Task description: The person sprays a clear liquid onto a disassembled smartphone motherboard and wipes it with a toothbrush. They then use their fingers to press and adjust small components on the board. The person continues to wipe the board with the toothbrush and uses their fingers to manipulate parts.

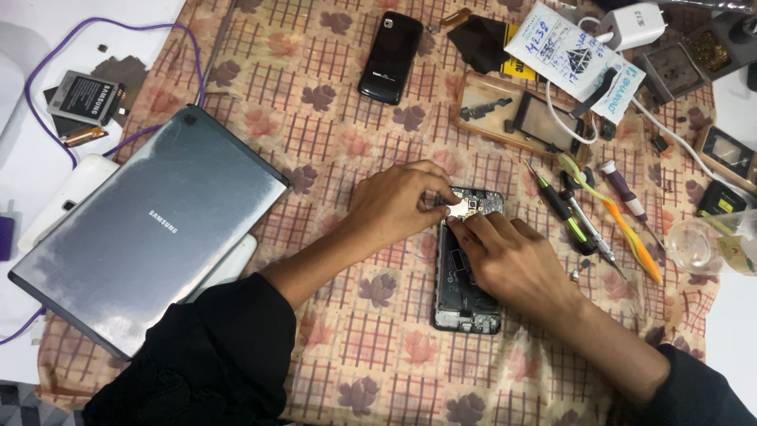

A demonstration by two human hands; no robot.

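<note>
Head view: an opened phone point(465, 272) lies mid-cloth point(331, 134), long axis toward the near edge. Left hand point(394, 207) and right hand point(512, 260) pinch small parts at its far end. Tablet point(150, 229) sits left; screwdrivers point(599, 221) lie right; a black phone point(390, 57) lies near the far edge.

The cloth point(378, 347) is peach-pink, crossed by dark red check lines and dotted with brownish-purple flower shapes. On it, the opened phone point(465, 292) shows a black inside with a small gold-coloured patch near its top. The tablet point(150, 229) has a plain grey back with a dull sheen. The closed phone point(390, 57) is glossy black. A cable point(47, 67) is purple against the white surface point(31, 158). The 2 sleeves point(205, 363) are black. One screwdriver point(569, 213) is black and green, another tool point(631, 237) orange.
</note>
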